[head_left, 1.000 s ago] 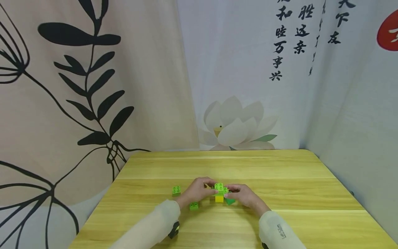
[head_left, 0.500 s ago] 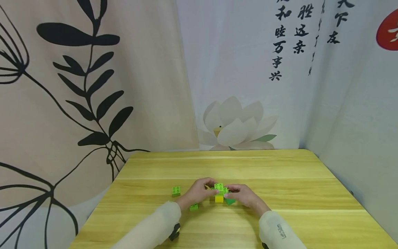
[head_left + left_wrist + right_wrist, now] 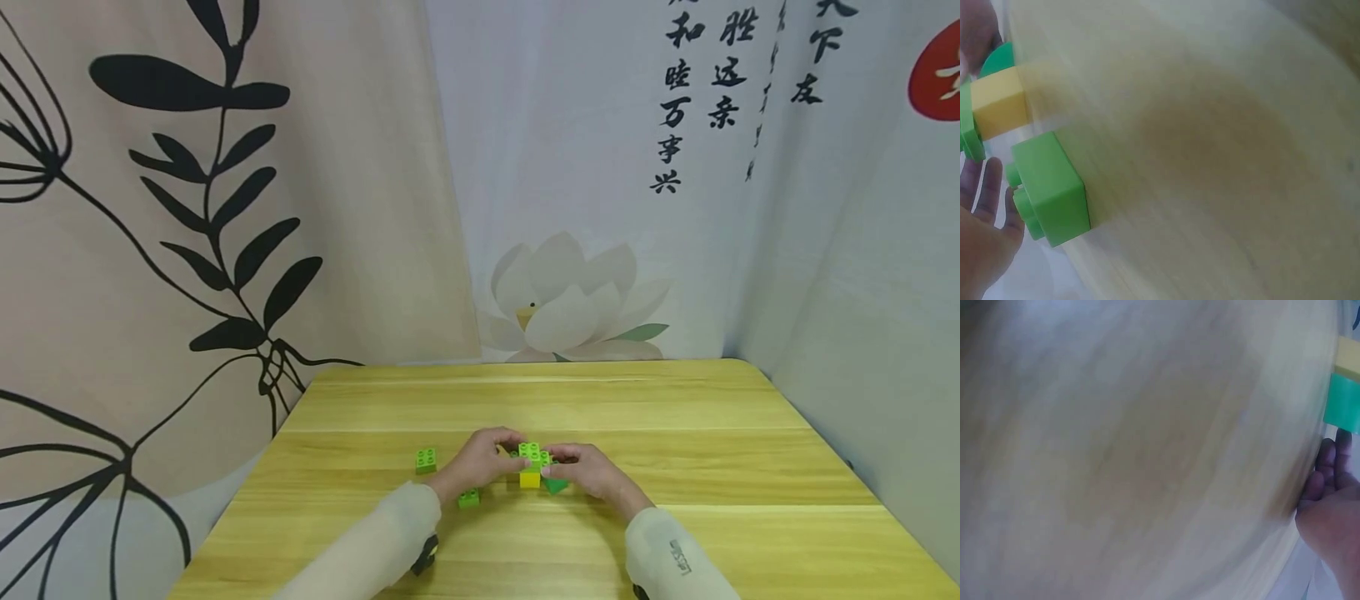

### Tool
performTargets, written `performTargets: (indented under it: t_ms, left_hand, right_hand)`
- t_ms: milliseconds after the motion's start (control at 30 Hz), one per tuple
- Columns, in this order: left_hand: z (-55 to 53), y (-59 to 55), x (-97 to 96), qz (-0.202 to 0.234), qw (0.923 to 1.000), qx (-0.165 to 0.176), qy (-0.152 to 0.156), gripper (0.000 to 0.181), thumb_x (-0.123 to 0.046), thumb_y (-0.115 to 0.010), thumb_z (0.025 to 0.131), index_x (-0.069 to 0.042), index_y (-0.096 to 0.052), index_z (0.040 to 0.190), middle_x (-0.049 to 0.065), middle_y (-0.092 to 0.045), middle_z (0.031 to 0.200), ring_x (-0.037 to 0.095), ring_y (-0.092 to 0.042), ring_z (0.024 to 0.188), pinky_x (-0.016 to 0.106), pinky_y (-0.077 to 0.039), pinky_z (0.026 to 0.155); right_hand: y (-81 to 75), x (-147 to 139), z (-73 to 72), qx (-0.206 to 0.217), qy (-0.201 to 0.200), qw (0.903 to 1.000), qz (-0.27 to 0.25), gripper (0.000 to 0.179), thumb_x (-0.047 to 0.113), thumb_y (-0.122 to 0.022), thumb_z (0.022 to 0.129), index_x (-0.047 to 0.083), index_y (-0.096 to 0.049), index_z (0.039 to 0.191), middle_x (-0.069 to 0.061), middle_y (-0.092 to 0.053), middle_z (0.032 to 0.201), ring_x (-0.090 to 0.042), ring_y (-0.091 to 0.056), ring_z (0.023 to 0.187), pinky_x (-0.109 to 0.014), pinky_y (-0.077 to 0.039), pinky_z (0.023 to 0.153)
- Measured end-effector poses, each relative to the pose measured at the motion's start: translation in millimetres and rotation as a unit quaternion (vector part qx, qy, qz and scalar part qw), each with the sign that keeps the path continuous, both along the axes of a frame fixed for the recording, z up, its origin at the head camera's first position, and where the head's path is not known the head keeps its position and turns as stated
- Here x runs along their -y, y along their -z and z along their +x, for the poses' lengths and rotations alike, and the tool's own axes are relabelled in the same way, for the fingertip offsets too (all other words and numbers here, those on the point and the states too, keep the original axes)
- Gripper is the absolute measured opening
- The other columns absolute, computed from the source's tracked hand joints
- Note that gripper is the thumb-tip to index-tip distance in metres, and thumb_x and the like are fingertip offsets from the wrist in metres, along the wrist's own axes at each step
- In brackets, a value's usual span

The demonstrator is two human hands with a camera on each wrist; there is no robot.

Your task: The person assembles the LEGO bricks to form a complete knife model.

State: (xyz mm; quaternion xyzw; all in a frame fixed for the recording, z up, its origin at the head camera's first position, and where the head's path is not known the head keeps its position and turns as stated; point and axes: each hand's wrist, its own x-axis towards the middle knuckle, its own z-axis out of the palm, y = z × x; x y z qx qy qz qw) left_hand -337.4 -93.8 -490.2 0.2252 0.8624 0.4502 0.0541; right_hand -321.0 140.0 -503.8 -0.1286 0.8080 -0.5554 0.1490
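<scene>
Between the two hands stands a small build of toy bricks: light green bricks (image 3: 530,452) on top, a yellow brick (image 3: 529,481) beneath, and a darker green brick (image 3: 557,484) at the right. My left hand (image 3: 480,458) pinches the build from the left, thumb at the front of the light green part and fingers reaching behind. From the right, my right hand (image 3: 594,472) holds it between thumb and index finger. In the left wrist view the yellow brick (image 3: 1000,101) is near the table surface. The right wrist view shows the darker green brick (image 3: 1342,403) by the fingertips.
Two loose light green bricks lie to the left: one brick (image 3: 426,460) beyond the left wrist, another brick (image 3: 468,497) just below it. The wooden table (image 3: 720,550) reaches back to a printed curtain (image 3: 375,208).
</scene>
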Motion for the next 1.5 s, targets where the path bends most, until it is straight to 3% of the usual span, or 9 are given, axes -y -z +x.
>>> performTargets:
  t_ms: [233, 400, 867, 1233, 1500]
  left_hand:
    - [1.7, 8.1, -2.0, 0.016, 0.9998, 0.013, 0.008, 0.026, -0.031, -0.074, 0.091, -0.019, -0.072, 0.114, -0.01, -0.064, 0.102, 0.014, -0.057, 0.096, 0.029, -0.05, 0.076]
    - [2.9, 10.3, -1.9, 0.023, 0.9995, 0.022, 0.005, 0.029, -0.032, -0.074, 0.091, -0.019, -0.071, 0.117, -0.009, -0.064, 0.104, 0.013, -0.056, 0.096, 0.03, -0.05, 0.076]
    - [10.9, 7.2, 5.0, 0.014, 0.9994, 0.025, -0.017, 0.034, -0.04, -0.073, 0.091, -0.024, -0.069, 0.12, -0.01, -0.065, 0.109, 0.015, -0.058, 0.102, 0.037, -0.049, 0.084]
    - [10.1, 7.0, 8.5, 0.018, 0.9995, 0.022, -0.012, 0.031, -0.04, -0.073, 0.09, -0.025, -0.071, 0.117, -0.014, -0.065, 0.104, 0.01, -0.058, 0.098, 0.036, -0.046, 0.085]
    - [9.8, 4.1, 7.6, -0.002, 0.9999, -0.002, 0.01, 0.031, -0.035, -0.069, 0.094, -0.02, -0.069, 0.121, -0.01, -0.064, 0.104, 0.012, -0.057, 0.099, 0.031, -0.048, 0.08]
  right_hand:
    - [-1.1, -2.1, 1.9, -0.004, 0.012, 0.9996, 0.024, 0.048, 0.027, -0.073, 0.092, 0.003, -0.062, 0.132, -0.008, -0.063, 0.123, -0.024, -0.058, 0.109, -0.044, -0.049, 0.093]
    - [-0.6, -3.6, 0.7, -0.005, 0.007, 0.9997, 0.023, 0.046, 0.026, -0.073, 0.092, 0.003, -0.063, 0.13, -0.008, -0.064, 0.119, -0.023, -0.057, 0.106, -0.042, -0.049, 0.091]
    - [0.2, -0.8, 2.5, -0.005, 0.0, 1.0, 0.004, 0.043, 0.025, -0.072, 0.092, 0.004, -0.064, 0.128, -0.007, -0.064, 0.118, -0.023, -0.057, 0.106, -0.044, -0.048, 0.093]
    - [2.1, 0.0, 2.2, -0.002, 0.002, 1.0, -0.006, 0.047, 0.026, -0.072, 0.093, 0.003, -0.061, 0.131, -0.007, -0.064, 0.117, -0.021, -0.057, 0.103, -0.042, -0.049, 0.091]
    - [0.5, 0.2, 0.9, -0.005, 0.012, 0.9999, -0.005, 0.046, 0.027, -0.073, 0.092, 0.003, -0.062, 0.13, -0.007, -0.064, 0.117, -0.021, -0.059, 0.103, -0.04, -0.05, 0.089]
